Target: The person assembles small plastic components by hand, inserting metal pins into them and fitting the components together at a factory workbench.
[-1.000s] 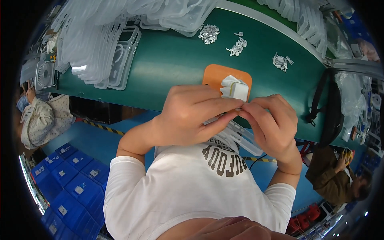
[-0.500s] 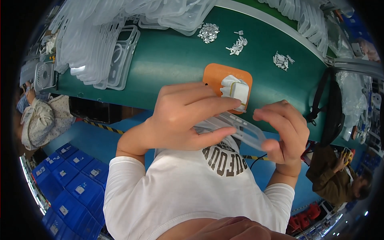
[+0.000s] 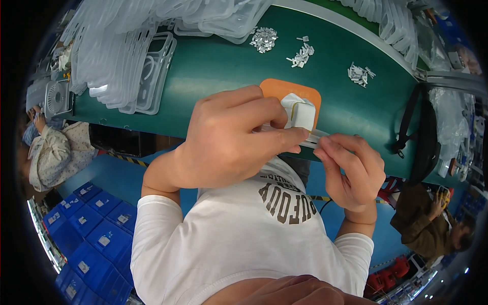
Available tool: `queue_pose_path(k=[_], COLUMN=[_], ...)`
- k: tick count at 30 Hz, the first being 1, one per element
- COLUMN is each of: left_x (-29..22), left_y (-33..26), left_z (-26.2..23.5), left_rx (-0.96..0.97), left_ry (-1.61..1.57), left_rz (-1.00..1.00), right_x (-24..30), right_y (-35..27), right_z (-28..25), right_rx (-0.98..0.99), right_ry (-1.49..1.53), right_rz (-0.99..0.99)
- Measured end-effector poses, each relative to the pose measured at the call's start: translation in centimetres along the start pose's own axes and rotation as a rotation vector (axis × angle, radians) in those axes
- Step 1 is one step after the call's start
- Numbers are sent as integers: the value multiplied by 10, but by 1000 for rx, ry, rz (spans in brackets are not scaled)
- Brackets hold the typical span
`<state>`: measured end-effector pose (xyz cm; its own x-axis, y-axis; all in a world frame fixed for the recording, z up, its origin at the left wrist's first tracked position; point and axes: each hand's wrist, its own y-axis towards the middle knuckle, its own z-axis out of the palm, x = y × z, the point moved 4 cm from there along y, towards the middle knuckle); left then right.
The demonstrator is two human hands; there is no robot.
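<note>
My left hand (image 3: 231,137) is closed around a clear phone case (image 3: 310,140), which is turned almost edge-on, so only a thin strip of it shows. At the case's right end my right hand (image 3: 354,170) pinches with thumb and forefinger. Just beyond the case, a white cloth-like wrap with a smooth, yellow-edged block (image 3: 303,116) rests on an orange pad (image 3: 277,89). My left fingers hide part of the pad and most of the case.
Stacks of clear phone cases (image 3: 112,66) fill the green table's left side. Three piles of small silvery pieces (image 3: 264,39) lie toward the back. A black strapped bag (image 3: 426,137) sits at the right edge. Blue bins (image 3: 104,239) stand below left; other people work at both sides.
The case has tilted from showing its open face to nearly edge-on and moved toward the pad. My right hand has come in and closed on its end; my left fingers have curled.
</note>
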<state>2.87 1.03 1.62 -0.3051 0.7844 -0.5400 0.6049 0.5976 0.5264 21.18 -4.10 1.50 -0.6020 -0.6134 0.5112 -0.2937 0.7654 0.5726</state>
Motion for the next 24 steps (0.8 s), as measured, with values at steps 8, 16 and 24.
queue_pose_path(k=[8, 16, 24], left_x=[3, 4, 6], left_y=[1, 3, 2], left_z=[0, -1, -1], left_rx=[47, 37, 33], left_ry=[21, -19, -7], left_rz=[-24, -36, -34], right_x=[-1, 2, 1], right_y=[1, 4, 3], right_z=[3, 1, 4], right_rx=[2, 24, 35], right_ry=[9, -18, -10], right_rz=[18, 14, 11])
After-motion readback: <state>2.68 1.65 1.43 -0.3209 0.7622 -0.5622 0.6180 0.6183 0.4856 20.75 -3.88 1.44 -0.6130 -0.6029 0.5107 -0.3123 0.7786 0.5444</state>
